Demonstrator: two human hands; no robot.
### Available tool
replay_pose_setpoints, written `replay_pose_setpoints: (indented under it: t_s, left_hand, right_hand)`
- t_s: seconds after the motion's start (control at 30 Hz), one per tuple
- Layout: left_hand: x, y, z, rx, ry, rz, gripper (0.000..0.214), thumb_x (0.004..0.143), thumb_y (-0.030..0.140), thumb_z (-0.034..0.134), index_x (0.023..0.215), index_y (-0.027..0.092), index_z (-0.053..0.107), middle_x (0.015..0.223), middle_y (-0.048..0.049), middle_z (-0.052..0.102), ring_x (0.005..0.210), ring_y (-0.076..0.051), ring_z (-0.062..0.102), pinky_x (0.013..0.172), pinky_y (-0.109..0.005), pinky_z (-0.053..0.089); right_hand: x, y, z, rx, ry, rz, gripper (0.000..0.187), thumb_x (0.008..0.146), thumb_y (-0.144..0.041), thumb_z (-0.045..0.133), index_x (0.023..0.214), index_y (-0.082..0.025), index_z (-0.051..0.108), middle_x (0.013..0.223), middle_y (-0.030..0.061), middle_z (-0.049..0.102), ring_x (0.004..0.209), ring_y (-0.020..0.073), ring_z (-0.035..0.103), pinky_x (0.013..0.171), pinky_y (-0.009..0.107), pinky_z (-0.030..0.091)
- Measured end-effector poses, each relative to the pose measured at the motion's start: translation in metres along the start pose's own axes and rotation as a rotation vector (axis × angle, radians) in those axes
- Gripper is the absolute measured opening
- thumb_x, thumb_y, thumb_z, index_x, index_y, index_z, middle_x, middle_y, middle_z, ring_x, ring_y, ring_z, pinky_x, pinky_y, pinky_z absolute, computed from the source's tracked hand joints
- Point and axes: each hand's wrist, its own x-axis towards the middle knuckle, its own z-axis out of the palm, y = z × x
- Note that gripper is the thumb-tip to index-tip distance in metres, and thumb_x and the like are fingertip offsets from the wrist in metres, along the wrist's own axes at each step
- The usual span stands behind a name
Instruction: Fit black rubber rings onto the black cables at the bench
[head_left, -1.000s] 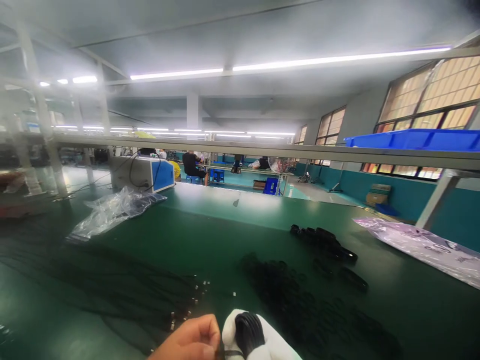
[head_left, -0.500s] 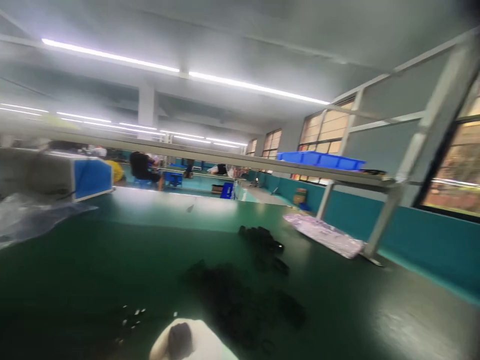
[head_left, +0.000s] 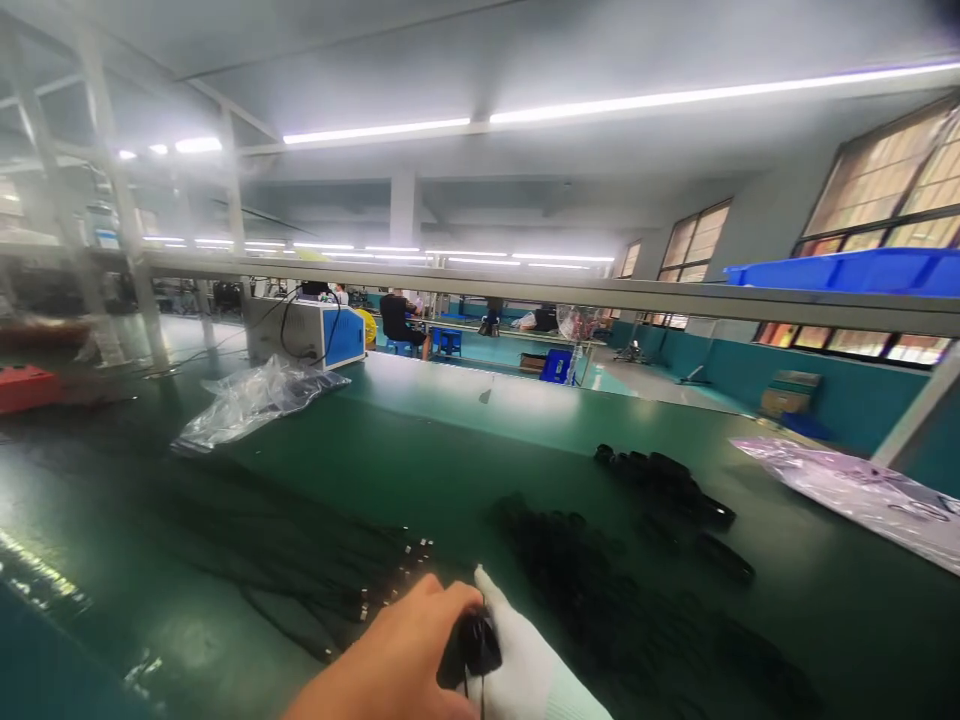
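My bare left hand point(head_left: 394, 660) and my white-gloved right hand point(head_left: 529, 675) meet at the bottom centre, both closed on a small coiled black cable bundle point(head_left: 474, 645). My left fingers curl over its left side; the gloved fingers wrap it from the right. Just beyond the hands, long black cables with metal ends point(head_left: 330, 560) lie spread across the green table point(head_left: 450, 440). To the right of them sits a heap of coiled black cable bundles point(head_left: 637, 600), with a few more point(head_left: 667, 485) farther back.
A crumpled clear plastic bag point(head_left: 255, 400) lies at the back left near a grey and blue machine point(head_left: 307, 335). A purple bag point(head_left: 862, 490) rests at the right edge. A blue bin point(head_left: 847, 272) sits on the overhead shelf. People sit at distant benches.
The view swung right and came back. My left hand, out of sight half a second ago, is back on the bundle, and both hands sit slightly higher than a second ago.
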Motion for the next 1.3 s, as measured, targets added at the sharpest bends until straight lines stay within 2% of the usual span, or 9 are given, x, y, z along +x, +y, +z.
replay_pose_setpoints:
  t_s: [0.2, 0.33, 0.53, 0.67, 0.77, 0.9, 1.07, 1.2, 1.3]
  left_hand:
    - [0.021, -0.015, -0.009, 0.124, -0.123, 0.056, 0.039, 0.049, 0.026, 0.076, 0.087, 0.023, 0.068, 0.082, -0.0035, 0.060, 0.071, -0.024, 0.052, 0.061, -0.030, 0.039]
    - [0.030, -0.036, -0.018, -0.054, -0.334, 0.045, 0.019, 0.067, 0.021, 0.052, 0.074, 0.024, 0.069, 0.068, 0.0000, 0.066, 0.055, -0.016, 0.051, 0.050, -0.025, 0.037]
    - [0.019, -0.033, 0.005, -0.240, -0.111, -0.064, 0.012, 0.062, 0.019, 0.052, 0.052, 0.021, 0.056, 0.049, 0.0003, 0.058, 0.042, -0.013, 0.047, 0.043, -0.024, 0.033]
    - [0.019, -0.017, -0.001, -0.614, -0.017, -0.069, 0.013, 0.066, 0.029, 0.056, 0.073, 0.018, 0.055, 0.062, -0.0006, 0.062, 0.051, -0.014, 0.055, 0.052, -0.029, 0.046]
    - [0.018, -0.006, -0.009, -0.879, 0.045, 0.060, 0.024, 0.066, 0.027, 0.063, 0.086, 0.015, 0.058, 0.083, -0.0058, 0.066, 0.073, -0.018, 0.061, 0.070, -0.033, 0.048]
    - [0.011, 0.002, -0.008, -0.573, 0.127, 0.200, 0.037, 0.068, 0.017, 0.058, 0.104, 0.020, 0.063, 0.109, -0.0057, 0.064, 0.102, -0.024, 0.055, 0.090, -0.036, 0.040]
    - [0.014, 0.004, 0.004, 0.041, 0.268, 0.346, 0.039, 0.067, 0.005, 0.047, 0.089, 0.026, 0.070, 0.092, -0.0017, 0.066, 0.093, -0.023, 0.054, 0.085, -0.033, 0.037]
    - [0.023, -0.004, 0.002, 0.022, 0.360, 0.227, 0.033, 0.067, 0.006, 0.044, 0.083, 0.022, 0.068, 0.083, -0.0015, 0.062, 0.076, -0.019, 0.055, 0.067, -0.029, 0.038]
    - [0.023, -0.013, -0.009, -0.206, 0.211, 0.171, 0.035, 0.067, 0.011, 0.051, 0.096, 0.020, 0.069, 0.088, -0.0019, 0.062, 0.075, -0.017, 0.055, 0.067, -0.027, 0.040]
  right_hand:
    - [-0.010, -0.010, -0.005, -0.407, 0.125, -0.037, 0.073, 0.049, -0.014, 0.073, 0.120, -0.018, 0.057, 0.096, 0.0063, 0.067, 0.094, 0.0263, 0.061, 0.085, 0.035, 0.044]
    - [-0.023, -0.037, -0.004, -0.687, 0.148, 0.008, 0.039, 0.054, -0.010, 0.063, 0.092, -0.020, 0.064, 0.080, 0.0004, 0.062, 0.076, 0.0191, 0.058, 0.069, 0.029, 0.043]
    - [-0.032, -0.037, -0.003, 0.215, -0.148, 0.002, 0.049, 0.046, -0.016, 0.080, 0.087, -0.022, 0.055, 0.123, 0.0059, 0.054, 0.062, 0.0099, 0.059, 0.055, 0.023, 0.040]
    - [-0.025, -0.024, -0.010, 0.371, -0.284, 0.030, 0.055, 0.050, -0.027, 0.080, 0.096, -0.024, 0.050, 0.063, -0.0023, 0.063, 0.044, 0.0085, 0.047, 0.041, 0.018, 0.027]
    - [-0.022, -0.023, -0.012, 0.341, -0.294, 0.001, 0.062, 0.049, -0.031, 0.079, 0.103, -0.022, 0.051, 0.049, -0.0050, 0.055, 0.043, 0.0100, 0.046, 0.042, 0.018, 0.029]
    - [-0.028, -0.038, -0.007, 0.272, -0.192, 0.025, 0.056, 0.057, -0.029, 0.079, 0.108, -0.019, 0.057, 0.057, -0.0046, 0.054, 0.047, 0.0089, 0.044, 0.048, 0.021, 0.032]
    - [-0.028, -0.036, -0.006, 0.301, -0.263, 0.048, 0.043, 0.065, -0.042, 0.079, 0.093, -0.014, 0.063, 0.066, -0.0012, 0.056, 0.057, 0.0092, 0.053, 0.058, 0.021, 0.039]
    - [-0.019, -0.014, -0.011, 0.500, -0.255, 0.161, 0.065, 0.080, -0.068, 0.050, 0.113, -0.013, 0.055, 0.091, 0.0079, 0.064, 0.059, 0.0131, 0.062, 0.054, 0.023, 0.044]
    - [-0.014, -0.010, -0.009, 0.559, -0.178, 0.177, 0.056, 0.085, -0.061, 0.050, 0.107, -0.010, 0.057, 0.087, 0.0107, 0.066, 0.060, 0.0119, 0.062, 0.050, 0.019, 0.042]
